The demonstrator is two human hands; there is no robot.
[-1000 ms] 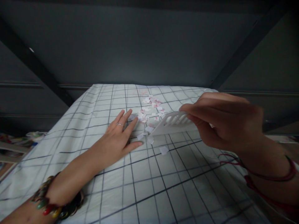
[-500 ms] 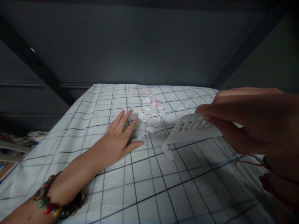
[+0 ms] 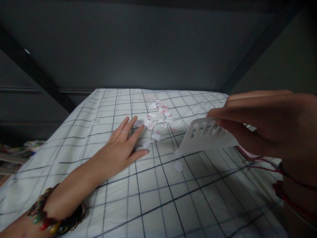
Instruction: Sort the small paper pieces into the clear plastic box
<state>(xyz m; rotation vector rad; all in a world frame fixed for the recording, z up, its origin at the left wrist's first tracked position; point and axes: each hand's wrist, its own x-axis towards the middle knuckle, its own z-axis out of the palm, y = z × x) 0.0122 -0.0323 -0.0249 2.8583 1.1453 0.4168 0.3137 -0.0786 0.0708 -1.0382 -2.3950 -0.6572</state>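
My left hand point(image 3: 123, 142) lies on the checked sheet point(image 3: 119, 205), fingers stretched and spread, holding nothing. Its fingertips are beside scattered scraps of torn paper point(image 3: 156, 136), white with some pink marks. On the right, my right hand point(image 3: 257, 125) is closed on the upper edge of a flat white plastic piece with slots point(image 3: 208, 140). That piece stands tilted, its lower edge at the sheet. One paper scrap point(image 3: 177, 166) lies just in front of its left corner. The far end of the plastic piece is hidden behind my fingers.
Dark grey panels point(image 3: 138, 46) rise behind the far edge of the sheet, with a slanting dark beam at each side. Blurred items and a pale rail point(image 3: 12, 158) are below the sheet's left edge. Something pink point(image 3: 244, 152) shows under my right wrist.
The view has shifted slightly. The plastic piece has separated a little from the near paper scrap, and its left corner sits further from it. My left hand keeps its pose.
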